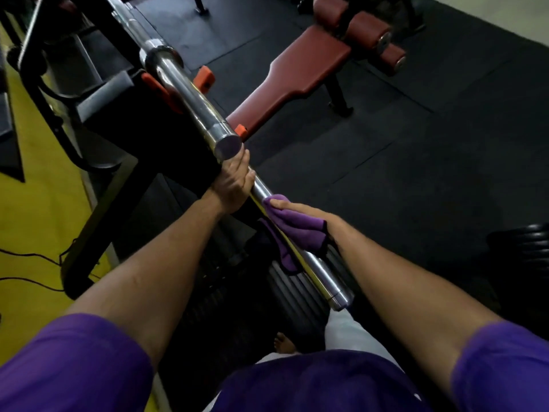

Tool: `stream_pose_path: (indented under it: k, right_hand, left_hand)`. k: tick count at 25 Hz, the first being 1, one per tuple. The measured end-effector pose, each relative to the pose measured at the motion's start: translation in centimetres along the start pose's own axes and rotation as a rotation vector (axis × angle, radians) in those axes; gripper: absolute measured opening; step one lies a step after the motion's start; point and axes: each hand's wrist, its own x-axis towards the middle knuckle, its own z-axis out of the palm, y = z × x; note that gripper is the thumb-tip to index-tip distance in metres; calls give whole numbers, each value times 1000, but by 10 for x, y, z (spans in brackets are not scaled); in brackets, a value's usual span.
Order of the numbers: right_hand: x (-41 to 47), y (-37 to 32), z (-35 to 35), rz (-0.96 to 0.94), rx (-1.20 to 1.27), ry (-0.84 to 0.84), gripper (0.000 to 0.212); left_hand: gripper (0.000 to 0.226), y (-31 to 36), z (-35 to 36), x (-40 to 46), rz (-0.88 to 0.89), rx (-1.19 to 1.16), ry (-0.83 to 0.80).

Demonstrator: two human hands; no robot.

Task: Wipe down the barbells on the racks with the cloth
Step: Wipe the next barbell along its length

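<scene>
Barbell point(319, 270) being worked: the lower of two chrome bars in view, running from the person's waist up toward the rack point(38, 69). Its near sleeve end sits just above the white trouser leg. Second bar point(190, 93) lies higher, resting in orange hooks point(205, 78), its round end cap facing the camera just beyond the left hand.

Left hand point(234, 181): fingers curled round the thin shaft of the lower bar, steadying it. Right hand point(300, 211): fingers closed down on the purple cloth point(297, 230), pinning it over the bar where shaft meets sleeve. A loose flap of cloth hangs off the left side of the bar.

Judgement on the stroke: the cloth covers the top only. Wrapping the hanging flap under and round would catch the underside too. Long passes along the length, with the left hand keeping the bar from rolling or sliding, look the sound way; that hand must shift so the patch under it gets wiped.

Count: two bars, one cloth, two hands. One red padded bench point(297, 75) on dark floor mats, red roller pads beyond it. Stack of black plates point(523, 245) at right.
</scene>
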Motion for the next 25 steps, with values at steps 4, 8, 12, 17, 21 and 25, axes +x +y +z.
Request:
stream_pose_path:
  k: [4,8,12,17,21,25]
  right_hand:
    - [-27,98,-40,151,72,67,71]
    - [-64,118,-40,224,187,215,58]
    - [-33,22,-7,57,-33,56,41]
    - [0,3,-13,8,-412,-1,40]
    - [-85,42,-6,-38,-34,67,45]
    - [-136,89,-10,-72,55,193,46]
  left_hand:
    - [27,-8,-6,-8,-12,-8,-133]
    - [26,-4,-7,-7,-72,-13,-257]
    - [23,-5,-12,-6,-10,81,-354]
    - [25,-3,-14,-5,84,249,-318]
    - [18,-8,-3,-10,184,395,-162]
    - [22,-11,5,-14,165,443,-95]
